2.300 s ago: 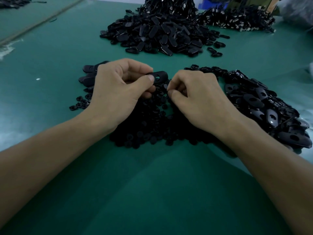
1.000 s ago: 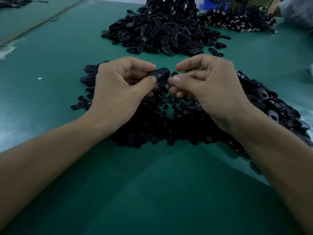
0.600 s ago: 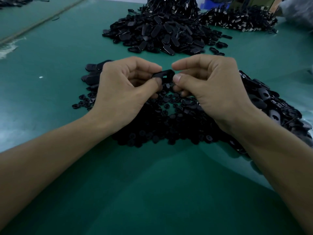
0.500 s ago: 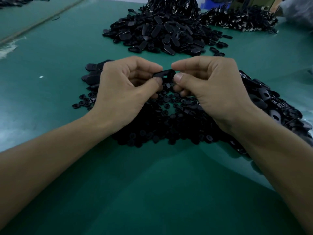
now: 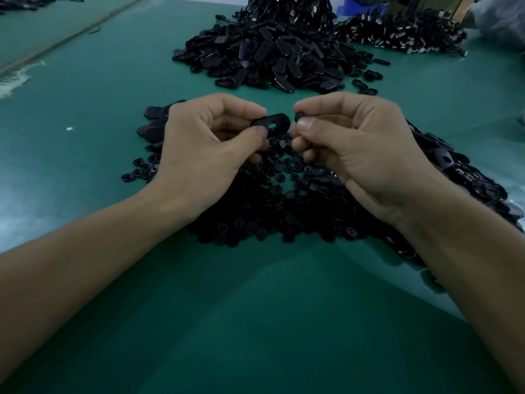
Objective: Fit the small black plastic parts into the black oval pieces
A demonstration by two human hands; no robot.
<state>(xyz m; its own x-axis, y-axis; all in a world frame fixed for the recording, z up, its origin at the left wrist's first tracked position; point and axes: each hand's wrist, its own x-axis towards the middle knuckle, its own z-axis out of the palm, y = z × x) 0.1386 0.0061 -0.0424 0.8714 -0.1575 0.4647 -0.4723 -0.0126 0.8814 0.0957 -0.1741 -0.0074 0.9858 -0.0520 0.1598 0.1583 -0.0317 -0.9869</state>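
black plastic everywhere on the green tabletop (image 5: 255, 322), and only one joint in hand. the left hand (image 5: 210, 149) pinches one black oval piece (image 5: 282, 120) by its end between thumb and forefinger, lifted above the heap, slot facing up and empty. the right hand (image 5: 360, 146) pinches a small black part (image 5: 297, 116) between thumb tip and forefinger, just beside the free end of the oval, not yet in the slot; the other fingers curl under. so this pairing looks aligned but not fitted, and the press is yet to come.

as for the whole job, it reads as far from over. a wide heap of small round parts (image 5: 270, 211) lies under both hands, loose oval pieces (image 5: 460, 172) spill along its right side, and a few more ovals (image 5: 154, 120) sit behind the left hand. a tall pile of ovals (image 5: 272, 52) stands farther back, well apart; whether those are already fitted i cannot tell. another dark pile (image 5: 403, 32) lies at the far right, too small to make out.
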